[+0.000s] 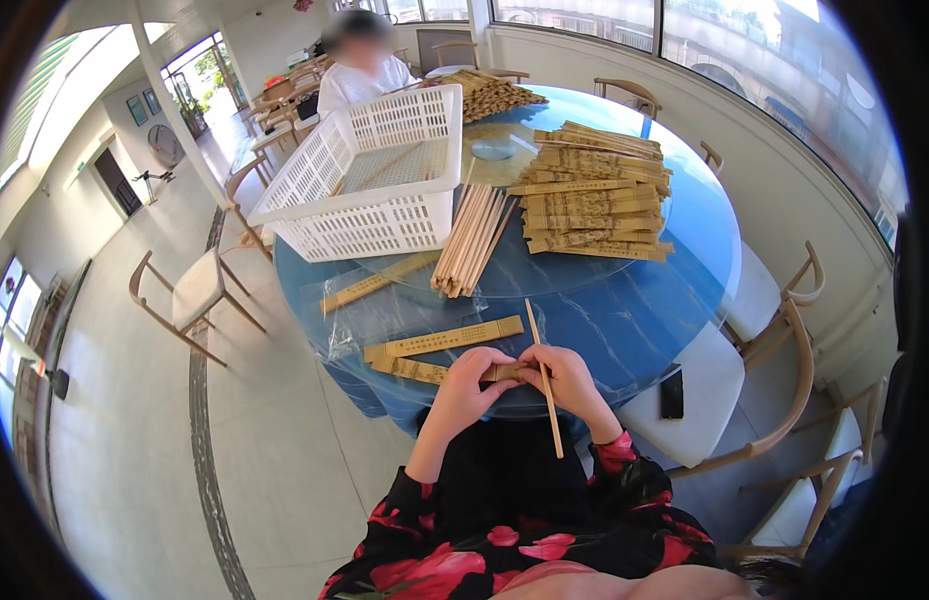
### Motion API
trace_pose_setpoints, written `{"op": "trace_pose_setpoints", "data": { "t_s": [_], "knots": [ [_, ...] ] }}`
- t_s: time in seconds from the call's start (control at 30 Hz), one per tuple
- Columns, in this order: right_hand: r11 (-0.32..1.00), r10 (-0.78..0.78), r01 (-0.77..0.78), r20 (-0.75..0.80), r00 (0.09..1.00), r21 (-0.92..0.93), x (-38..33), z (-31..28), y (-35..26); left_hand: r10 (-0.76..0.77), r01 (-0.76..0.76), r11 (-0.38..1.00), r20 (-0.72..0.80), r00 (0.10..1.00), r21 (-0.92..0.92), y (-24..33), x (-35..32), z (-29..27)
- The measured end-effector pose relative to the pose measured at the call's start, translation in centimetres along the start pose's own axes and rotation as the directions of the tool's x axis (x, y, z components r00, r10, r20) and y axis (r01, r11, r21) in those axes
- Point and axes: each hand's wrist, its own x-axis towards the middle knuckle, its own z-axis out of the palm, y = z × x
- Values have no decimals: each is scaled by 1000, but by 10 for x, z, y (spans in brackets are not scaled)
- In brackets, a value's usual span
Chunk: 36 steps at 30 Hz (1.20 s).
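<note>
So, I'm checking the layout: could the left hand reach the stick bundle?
Likely yes: nothing tall stands between the left hand and the stick bundle, though that hand holds a brown wrapper.

The left grip (472, 384) and right grip (569, 380) pinch a tan wrapper (502, 371) between them at the near edge of the blue table (625, 320); the right also holds a slanting stick (555, 425). Loose wrappers (450, 339) lie leftward. Beyond, bundled sticks (475, 243) stand out between a white basket (370, 230) and piled wrappers (595, 212).
</note>
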Motion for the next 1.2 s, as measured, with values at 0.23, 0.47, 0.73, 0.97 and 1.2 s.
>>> {"op": "trace_pose_setpoints", "data": {
  "t_s": [0.23,0.47,0.73,0.97,1.2],
  "knots": [
    [989,53,-56,20,998,140,3,2,0,34,-32,999,-85,996,22,-3,3,1],
    [969,134,-149,85,987,195,4,1,1,85,-73,990,-96,992,119,3,4,2],
    [982,138,-143,50,989,125,7,3,0,52,-41,994,-106,993,103,2,4,2],
    [994,94,-93,-19,995,59,4,6,-2,42,-26,992,-126,991,126,2,2,5],
    [997,82,-82,-17,996,15,4,5,0,123,-103,970,-82,989,222,2,4,6]
  ]
}}
